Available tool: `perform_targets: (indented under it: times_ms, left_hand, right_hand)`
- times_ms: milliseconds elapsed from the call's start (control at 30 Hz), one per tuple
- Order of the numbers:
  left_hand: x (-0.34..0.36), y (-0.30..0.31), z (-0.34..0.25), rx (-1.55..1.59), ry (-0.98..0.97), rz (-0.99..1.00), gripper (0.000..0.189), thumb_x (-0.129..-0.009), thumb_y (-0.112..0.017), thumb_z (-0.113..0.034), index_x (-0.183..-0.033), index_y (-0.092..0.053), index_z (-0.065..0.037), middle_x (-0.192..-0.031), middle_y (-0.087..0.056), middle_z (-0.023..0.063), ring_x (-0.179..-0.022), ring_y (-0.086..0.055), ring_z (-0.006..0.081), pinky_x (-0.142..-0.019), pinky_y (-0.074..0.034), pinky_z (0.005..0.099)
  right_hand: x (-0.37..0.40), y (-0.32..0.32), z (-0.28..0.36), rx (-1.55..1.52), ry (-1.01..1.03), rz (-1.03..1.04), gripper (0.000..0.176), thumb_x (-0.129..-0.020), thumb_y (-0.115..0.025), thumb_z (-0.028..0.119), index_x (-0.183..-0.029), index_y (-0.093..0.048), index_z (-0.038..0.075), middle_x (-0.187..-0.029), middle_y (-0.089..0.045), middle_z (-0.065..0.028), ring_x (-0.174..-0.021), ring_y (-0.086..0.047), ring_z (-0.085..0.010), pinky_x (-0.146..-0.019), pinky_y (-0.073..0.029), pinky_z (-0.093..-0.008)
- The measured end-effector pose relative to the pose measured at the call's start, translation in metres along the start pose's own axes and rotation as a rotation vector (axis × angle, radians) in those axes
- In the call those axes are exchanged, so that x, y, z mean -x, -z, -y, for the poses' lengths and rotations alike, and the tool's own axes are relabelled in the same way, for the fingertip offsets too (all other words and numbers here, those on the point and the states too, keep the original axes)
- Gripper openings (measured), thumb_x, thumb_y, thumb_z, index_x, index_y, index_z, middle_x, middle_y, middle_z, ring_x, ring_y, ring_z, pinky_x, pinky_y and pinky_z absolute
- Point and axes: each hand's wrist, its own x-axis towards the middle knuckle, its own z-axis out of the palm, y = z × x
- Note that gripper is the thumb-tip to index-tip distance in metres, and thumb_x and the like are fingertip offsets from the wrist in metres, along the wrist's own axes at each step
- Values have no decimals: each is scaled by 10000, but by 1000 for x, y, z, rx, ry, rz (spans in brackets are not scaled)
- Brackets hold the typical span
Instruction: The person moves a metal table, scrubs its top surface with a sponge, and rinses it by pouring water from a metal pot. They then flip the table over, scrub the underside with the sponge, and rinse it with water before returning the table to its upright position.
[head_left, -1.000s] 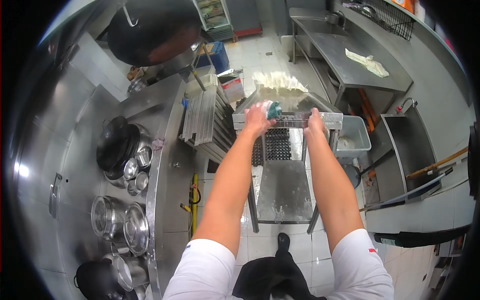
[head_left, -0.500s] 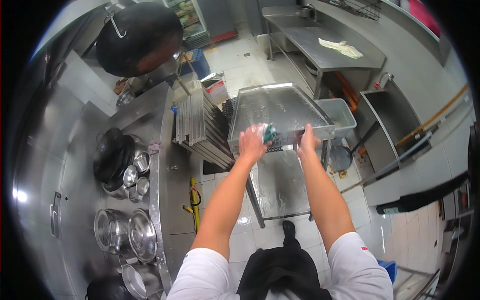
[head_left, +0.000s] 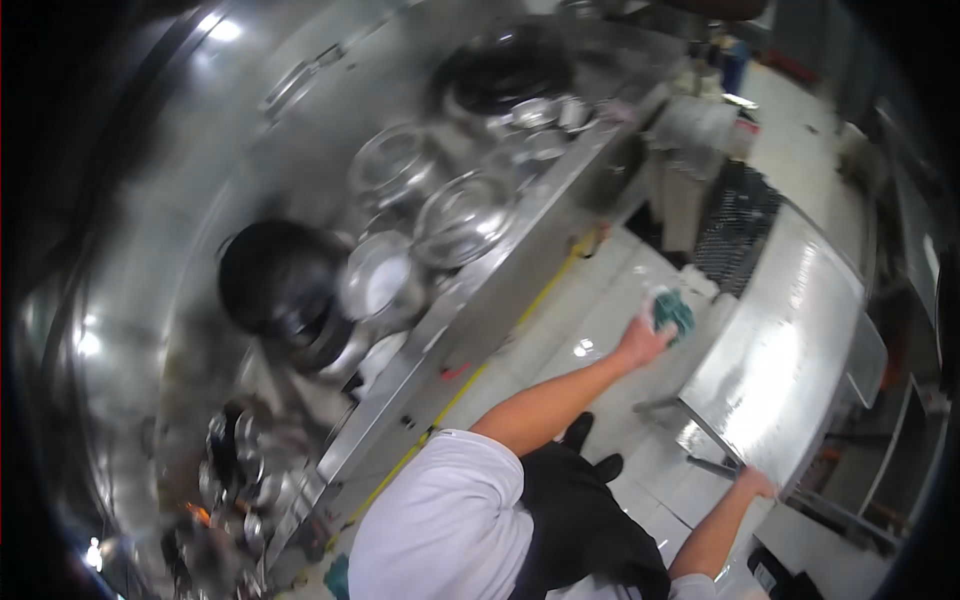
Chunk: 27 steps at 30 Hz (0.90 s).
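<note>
My left hand (head_left: 648,340) is closed around a green scrubber (head_left: 673,314) with white foam on it, held over the tiled floor. At the near corner of a wet metal tray or tabletop (head_left: 775,345), my right hand (head_left: 757,485) touches the edge; its fingers are too blurred to read. The metal surface is wet and shiny, to the right of my left hand.
A steel counter (head_left: 400,350) runs diagonally at left, bearing a black wok (head_left: 285,280), a pot (head_left: 382,277), a round lid (head_left: 465,218) and several bowls. A yellow hose (head_left: 470,385) lies along its front. Black perforated matting (head_left: 740,225) lies beyond.
The view has swung left and tilted, showing more of the counter. My left hand has come off the metal tray with the green scrubber. My right hand remains at the tray's edge.
</note>
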Motion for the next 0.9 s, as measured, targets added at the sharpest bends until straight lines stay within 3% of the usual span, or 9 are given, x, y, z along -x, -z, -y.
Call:
perform_targets:
  times_ms: [100, 167, 300, 433, 567, 633, 700, 733, 900]
  left_hand:
    - [23, 140, 12, 293, -30, -266, 545, -798, -684, -163, -1280, -443, -75, -1112, -575, 46, -977, -545, 145, -867, -471, 313]
    - [46, 241, 17, 316, 69, -483, 534, -777, -696, -160, -1252, -478, -47, -1130, -570, 55, -1005, -547, 170, -881, -459, 316]
    - [85, 413, 6, -453, -48, -949, 573, -803, -697, -258, -1272, -511, 13, -1169, -621, 186, -1038, -608, 285, -911, -452, 387]
    - [59, 546, 92, -1208, 155, -479, 607, -792, -670, -257, -1340, -476, -85, -1186, -601, 237, -1080, -575, 417, -931, -446, 445]
    - [17, 572, 135, -1146, 604, 216, 636, -766, -651, -264, -1353, -463, -104, -1227, -576, 242, -1140, -549, 385, -984, -430, 435]
    - [-8, 607, 205, -1231, 685, 443, 550, -759, -635, -237, -1282, -542, -94, -1201, -596, 237, -1150, -556, 342, -1025, -400, 416]
    - [-13, 617, 230, -1230, 634, 449, 449, -786, -621, -240, -1203, -581, -78, -1166, -609, 208, -1100, -576, 324, -989, -423, 419]
    - [-12, 623, 234, -1187, 605, 411, 403, -799, -615, -241, -1163, -600, -69, -1149, -616, 194, -1075, -587, 316, -970, -435, 420]
    - [11, 665, 198, -302, 706, 27, 298, -856, -603, -232, -1091, -637, -51, -1084, -646, 109, -979, -629, 273, -866, -498, 434]
  right_hand:
    - [13, 31, 11, 82, 60, -91, 672, -850, -360, 522, -1306, -520, 54, -1360, -504, -123, -1264, -449, -309, -1048, -368, -470]
    - [-20, 64, 17, 170, 55, -101, 669, -836, -388, 526, -1304, -527, 69, -1367, -499, -117, -1276, -440, -312, -1051, -365, -471]
    - [-37, 82, 20, 125, 38, -95, 613, -831, -442, 455, -1350, -503, 135, -1405, -471, -106, -1283, -426, -305, -1092, -279, -519]
    - [-91, 104, 34, 314, -12, -123, 495, -829, -497, 340, -1263, -558, 110, -1350, -508, -96, -1228, -484, -278, -1023, -379, -483]
    - [-88, 122, 23, 933, 174, -99, 466, -823, -560, 345, -1194, -605, 67, -1321, -526, -140, -1213, -502, -293, -1012, -403, -456]
    - [-32, 125, 3, 2476, 669, -306, 511, -818, -595, 407, -1169, -625, 37, -1320, -525, -188, -1226, -492, -321, -1036, -376, -447]
    - [56, 112, -44, 2452, 1337, -443, 503, -810, -620, 391, -1138, -646, 10, -1369, -455, -254, -1298, -384, -390, -1092, -283, -475]
    - [39, 126, -51, 2415, 1565, -235, 563, -800, -636, 373, -1246, -583, 34, -1426, -377, -264, -1354, -289, -393, -1115, -209, -513]
    - [161, 45, -119, 2338, 1123, 520, 532, -885, -536, 385, -1369, -493, 167, -1494, -332, -162, -1385, -274, -386, -1122, -180, -566]
